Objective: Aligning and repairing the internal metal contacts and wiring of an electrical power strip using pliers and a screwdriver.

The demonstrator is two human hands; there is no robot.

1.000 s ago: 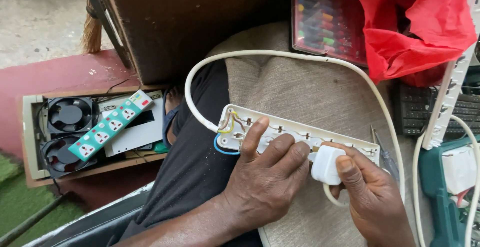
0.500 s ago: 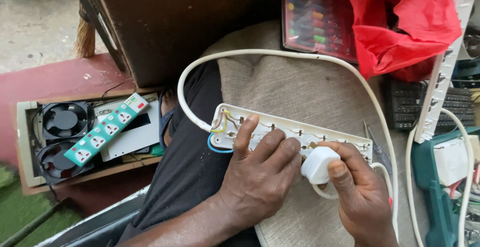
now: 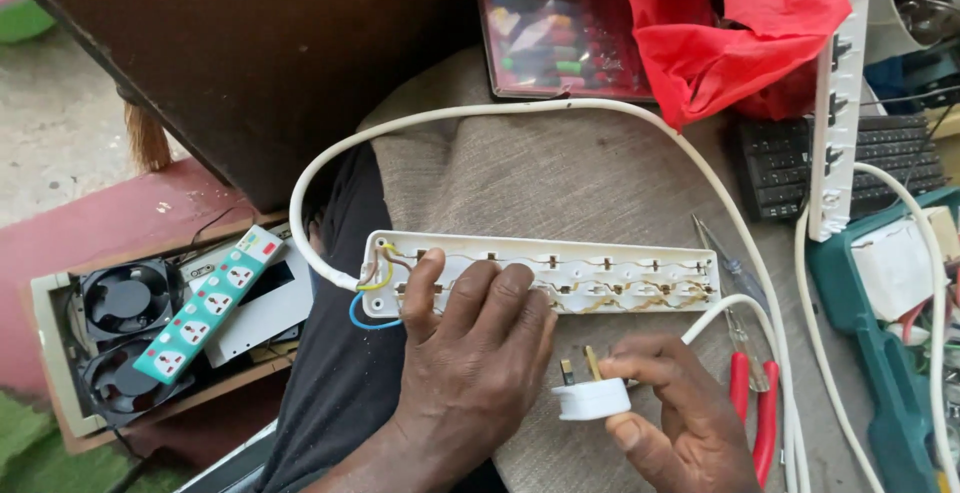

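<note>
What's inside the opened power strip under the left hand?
The opened power strip shows brass contact strips and yellow, brown and blue wires at its left end. The left hand covers part of the middle.

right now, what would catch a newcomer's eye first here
At centre, the left hand presses on an opened white power strip with its brass rails and coloured wires bared, on a brown cloth. Just below it, the right hand holds a white plug, pins up. A bright red bag sits at the top right.
</note>
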